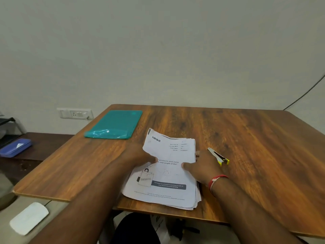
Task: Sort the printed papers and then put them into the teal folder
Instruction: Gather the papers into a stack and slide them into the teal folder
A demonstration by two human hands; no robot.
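Stacked papers [165, 182] lie near the counter's [255, 147] front edge. The left grip [139, 155] pinches the top sheet's left edge; the right grip [204, 166] clasps the right edge, thumb on top. The folder [114, 124] lies apart, far left; a stapler [219, 157] lies beside the right grip.

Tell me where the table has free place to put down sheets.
Widest bare wood: the right part of the table, past the stapler. Another lies behind the papers, right of the folder. A smaller one lies between the folder and the near edge, beside the left hand. The middle is crowded: it and the right hand hold the papers.
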